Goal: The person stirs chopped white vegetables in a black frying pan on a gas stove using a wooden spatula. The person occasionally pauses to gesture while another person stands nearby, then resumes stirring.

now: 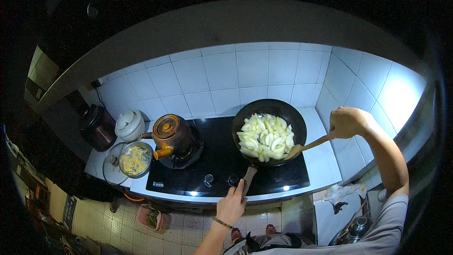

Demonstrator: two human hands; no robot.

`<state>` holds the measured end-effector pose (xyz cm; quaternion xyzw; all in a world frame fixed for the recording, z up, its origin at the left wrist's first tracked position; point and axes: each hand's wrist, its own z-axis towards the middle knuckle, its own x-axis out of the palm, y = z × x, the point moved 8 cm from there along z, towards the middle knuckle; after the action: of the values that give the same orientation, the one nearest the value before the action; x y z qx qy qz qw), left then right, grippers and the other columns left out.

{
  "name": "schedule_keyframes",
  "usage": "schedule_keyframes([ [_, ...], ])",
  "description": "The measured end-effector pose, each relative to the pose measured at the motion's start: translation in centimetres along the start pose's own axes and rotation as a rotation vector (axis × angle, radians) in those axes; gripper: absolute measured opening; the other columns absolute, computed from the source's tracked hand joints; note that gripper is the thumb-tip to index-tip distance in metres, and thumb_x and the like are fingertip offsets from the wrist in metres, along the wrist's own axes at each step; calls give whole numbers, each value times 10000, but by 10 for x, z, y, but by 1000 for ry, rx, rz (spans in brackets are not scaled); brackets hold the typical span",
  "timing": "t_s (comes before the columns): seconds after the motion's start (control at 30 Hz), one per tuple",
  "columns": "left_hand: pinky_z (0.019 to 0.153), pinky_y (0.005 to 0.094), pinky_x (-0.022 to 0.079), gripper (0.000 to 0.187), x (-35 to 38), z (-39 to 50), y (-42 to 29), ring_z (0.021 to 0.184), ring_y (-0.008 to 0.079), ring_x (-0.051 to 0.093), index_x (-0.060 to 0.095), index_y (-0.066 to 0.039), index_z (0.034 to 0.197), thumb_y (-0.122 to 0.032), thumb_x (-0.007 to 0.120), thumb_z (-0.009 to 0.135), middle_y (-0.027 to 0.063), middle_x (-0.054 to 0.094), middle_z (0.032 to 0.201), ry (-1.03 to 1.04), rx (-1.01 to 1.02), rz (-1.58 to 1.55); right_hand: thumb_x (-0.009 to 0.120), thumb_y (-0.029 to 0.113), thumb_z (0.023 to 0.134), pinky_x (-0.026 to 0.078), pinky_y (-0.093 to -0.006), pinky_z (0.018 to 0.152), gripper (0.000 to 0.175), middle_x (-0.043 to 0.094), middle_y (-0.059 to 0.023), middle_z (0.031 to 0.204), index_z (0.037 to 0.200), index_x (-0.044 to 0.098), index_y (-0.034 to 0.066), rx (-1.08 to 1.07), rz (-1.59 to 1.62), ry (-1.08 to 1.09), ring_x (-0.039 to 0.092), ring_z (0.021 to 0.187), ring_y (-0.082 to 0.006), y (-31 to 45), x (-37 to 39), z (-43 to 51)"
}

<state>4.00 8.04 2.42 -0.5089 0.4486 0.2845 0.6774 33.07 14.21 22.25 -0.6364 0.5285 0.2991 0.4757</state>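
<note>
A black wok [269, 104] stands on the right burner of a black glass gas hob [216, 156], filled with pale green-white sliced vegetable pieces [267, 136]. My left hand [231, 203], a beaded bracelet at its wrist, grips the wok's handle [249, 179], which points towards me. In my right hand [348, 123], raised right of the wok, is a wooden spatula [313, 144]; its blade rests among the pieces at the wok's lower right edge. A brown clay pot [171, 132] with its lid on sits on the left burner.
Left of the hob are a metal bowl of yellowish food [135, 159], a glass lid [110, 170], a white lidded jar [129, 125] and a dark appliance [99, 131]. A pink bin [145, 216] stands on the floor. Tiled walls close off the back and right.
</note>
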Motion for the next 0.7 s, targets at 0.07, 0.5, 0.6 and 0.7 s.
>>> schedule_keyframes([
  [0.07, 572, 407, 528, 647, 0, -1, 1, 717, 326, 623, 395, -112, 1383, -231, 670, 810, 126, 579, 956, 11, -10, -3, 683, 399, 809, 525, -329, 575, 332, 699, -73, 736, 877, 740, 79, 92, -9, 110, 657, 646, -189, -6, 5, 7],
  [0.5, 602, 420, 534, 695, 3, 0, 3, 767, 346, 627, 367, -113, 1402, -221, 686, 794, 144, 587, 1000, 1, 24, 36, 642, 253, 802, 541, -415, 617, 197, 666, -136, 748, 773, 676, 60, -259, 218, -719, 666, 694, -309, 55, 75, 85],
  [0.6, 597, 419, 534, 697, -1, 1, -1, 757, 344, 626, 367, -107, 1402, -214, 688, 793, 142, 591, 985, -7, 29, 30, 663, 303, 801, 520, -383, 589, 341, 640, -88, 821, 1088, 650, 119, -322, -30, -647, 649, 680, -264, 75, 69, 69],
  [0.7, 542, 378, 533, 663, -2, 0, -3, 666, 312, 630, 365, -80, 1388, -214, 663, 812, 138, 573, 955, -72, 107, 75, 655, 325, 823, 526, -350, 570, 315, 641, -78, 826, 1066, 661, 124, -292, 7, -556, 651, 660, -241, 69, 36, 35],
])
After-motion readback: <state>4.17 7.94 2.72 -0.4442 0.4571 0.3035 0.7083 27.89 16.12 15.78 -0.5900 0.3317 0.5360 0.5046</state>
